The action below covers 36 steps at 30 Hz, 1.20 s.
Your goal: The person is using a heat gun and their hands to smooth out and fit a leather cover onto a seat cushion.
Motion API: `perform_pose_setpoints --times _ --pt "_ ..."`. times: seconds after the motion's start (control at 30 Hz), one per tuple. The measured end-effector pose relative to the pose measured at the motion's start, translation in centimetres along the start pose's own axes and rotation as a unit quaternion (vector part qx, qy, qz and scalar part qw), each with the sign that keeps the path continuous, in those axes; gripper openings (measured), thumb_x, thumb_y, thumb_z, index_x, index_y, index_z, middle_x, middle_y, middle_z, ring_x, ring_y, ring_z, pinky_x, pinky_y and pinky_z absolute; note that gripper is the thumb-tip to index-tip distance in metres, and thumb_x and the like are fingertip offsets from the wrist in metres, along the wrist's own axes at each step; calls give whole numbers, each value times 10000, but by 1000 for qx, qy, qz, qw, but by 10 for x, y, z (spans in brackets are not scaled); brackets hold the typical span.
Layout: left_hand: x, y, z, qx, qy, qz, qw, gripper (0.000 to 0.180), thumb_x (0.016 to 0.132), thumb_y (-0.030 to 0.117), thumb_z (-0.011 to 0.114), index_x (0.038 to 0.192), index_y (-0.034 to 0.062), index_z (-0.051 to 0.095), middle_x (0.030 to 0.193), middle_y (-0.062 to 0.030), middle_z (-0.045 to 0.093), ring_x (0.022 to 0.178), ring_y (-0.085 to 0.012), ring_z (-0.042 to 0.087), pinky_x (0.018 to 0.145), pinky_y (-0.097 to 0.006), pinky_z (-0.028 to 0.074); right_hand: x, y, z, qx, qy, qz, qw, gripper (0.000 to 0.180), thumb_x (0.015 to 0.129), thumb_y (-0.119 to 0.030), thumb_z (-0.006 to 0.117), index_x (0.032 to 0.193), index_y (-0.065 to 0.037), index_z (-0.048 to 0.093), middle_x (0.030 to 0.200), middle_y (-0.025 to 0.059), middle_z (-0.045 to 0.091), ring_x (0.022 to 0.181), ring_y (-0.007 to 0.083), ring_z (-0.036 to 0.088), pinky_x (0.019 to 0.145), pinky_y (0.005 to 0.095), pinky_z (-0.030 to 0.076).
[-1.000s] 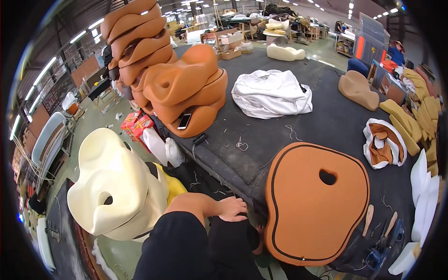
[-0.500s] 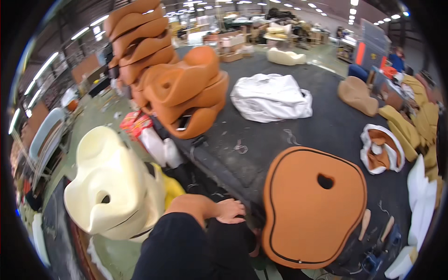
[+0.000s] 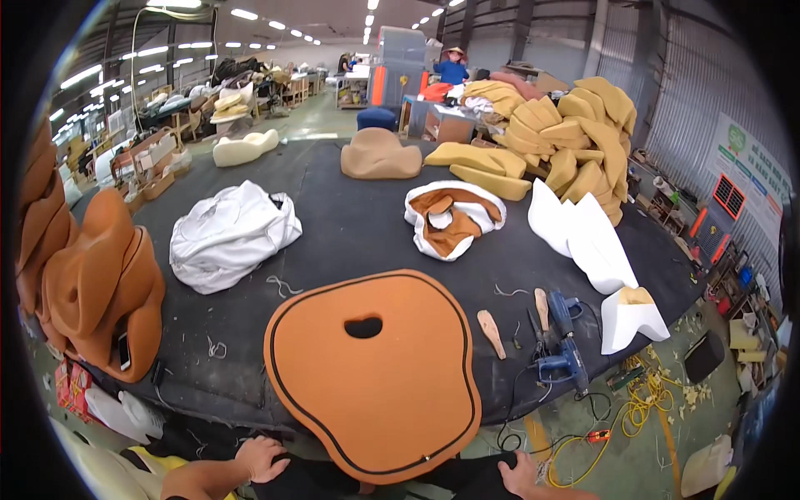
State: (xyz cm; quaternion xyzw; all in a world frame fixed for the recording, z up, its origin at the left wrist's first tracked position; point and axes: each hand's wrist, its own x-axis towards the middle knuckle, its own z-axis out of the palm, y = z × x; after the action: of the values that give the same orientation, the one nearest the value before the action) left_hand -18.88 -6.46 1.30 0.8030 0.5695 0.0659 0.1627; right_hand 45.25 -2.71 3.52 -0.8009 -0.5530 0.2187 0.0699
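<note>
An orange seat cushion (image 3: 375,375) lies at the near edge of the black-topped table, overhanging it. A black zipper line follows its outline, and a bean-shaped hole pierces its far part. To the left of it, my left hand (image 3: 262,458) rests on my dark-clothed leg, fingers laid over the cloth and holding nothing. My right hand (image 3: 518,477) rests on my other leg, right of the cushion, with fingers apart and nothing in them. Both hands are apart from the cushion. Beyond it lie a white cloth bundle (image 3: 233,237) and a white cover with orange lining (image 3: 433,237).
Blue heat guns (image 3: 567,362) and wooden-handled tools (image 3: 492,333) lie at right. Stacked orange cushions (image 3: 104,283) stand left. Yellow foam pieces (image 3: 583,125) pile up behind white foam pieces (image 3: 583,242). A yellow cable (image 3: 646,404) coils on the floor. A person (image 3: 452,68) is far off.
My view has swung to the right, so the cushion and table sit further left. My right hand now shows clearly; my left hand stays on my leg.
</note>
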Motion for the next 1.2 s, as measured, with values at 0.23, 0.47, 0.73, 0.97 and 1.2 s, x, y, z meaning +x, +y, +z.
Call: perform_pose_setpoints --times 0.23,0.47,0.73,0.97,1.2 --pt "-1 11 -6 -13 -12 -11 1000 449 970 469 609 1141 100 797 1188 -109 761 1117 -353 688 936 -455 557 5 10 10 15 -26 10 999 730 982 -487 667 1490 14 516 1582 299 464 1451 472 447 1236 518 345" --pt "-1 9 -8 -14 -9 -11 1000 431 955 454 631 1132 98 798 1176 -110 761 1105 -355 692 939 -452 561 7 11 13 11 -13 10 1000 726 965 -485 693 1460 24 542 1543 315 499 1418 478 481 1199 530 383" --pt "0 5 -5 -6 -14 -10 1000 429 944 453 639 1129 102 799 1173 -109 761 1107 -356 692 938 -456 564 7 10 11 -8 -19 9 1000 718 971 -519 667 1464 -9 555 1506 290 549 1396 473 505 1191 543 377" --pt "-1 5 -4 6 -12 -12 1000 427 940 456 642 1129 106 800 1174 -106 761 1110 -349 693 938 -450 564 0 -3 -1 -34 -38 31 998 765 978 -572 623 1514 -33 531 1544 255 536 1457 448 453 1234 543 317" --pt "-1 5 -1 17 -20 -15 1000 428 944 461 637 1131 112 798 1186 -102 758 1118 -345 692 938 -454 563 4 12 13 -15 -13 27 999 773 974 -576 627 1501 -17 537 1532 259 544 1448 450 459 1234 539 319"
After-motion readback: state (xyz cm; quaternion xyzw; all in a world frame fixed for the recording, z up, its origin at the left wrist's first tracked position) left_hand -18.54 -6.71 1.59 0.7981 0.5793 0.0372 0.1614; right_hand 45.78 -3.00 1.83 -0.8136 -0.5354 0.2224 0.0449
